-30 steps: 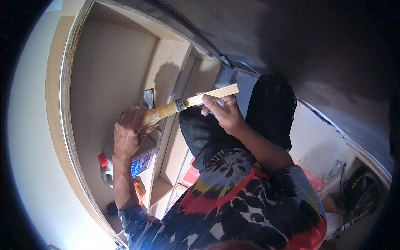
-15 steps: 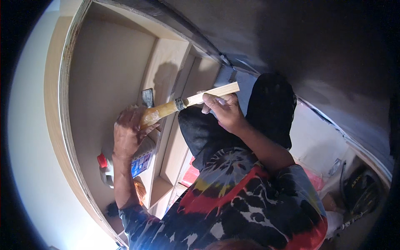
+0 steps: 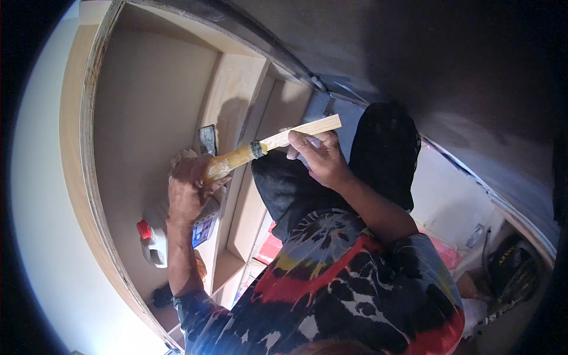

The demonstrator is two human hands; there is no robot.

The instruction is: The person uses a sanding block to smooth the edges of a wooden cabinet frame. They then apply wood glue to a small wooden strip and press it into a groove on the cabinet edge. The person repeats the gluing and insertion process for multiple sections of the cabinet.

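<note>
My left hand (image 3: 188, 186) is wrapped round a yellow, grimy squeeze bottle (image 3: 229, 164) with a dark, dirty ring at its neck. The bottle lies tilted up to the right, its tip meeting the near end of a pale wooden strip (image 3: 322, 125). The strip is pinched between the thumb and fingers of my right hand (image 3: 322, 161), and its far end sticks out beyond them. Whether the tip touches the wood or just overlaps it I cannot tell. My left fingers are partly hidden behind the bottle.
Left of me stands a wooden shelf unit (image 3: 90, 112) with dividers. A dirty scraper-like blade (image 3: 208, 139) and a white jug with a red cap (image 3: 156, 241) are in it. A dark panel (image 3: 461, 71) rises on the right; a black bag (image 3: 513, 266) lies lower right.
My left hand has shifted slightly to the right with the bottle, uncovering more of the jug. My right hand and the strip have hardly moved.
</note>
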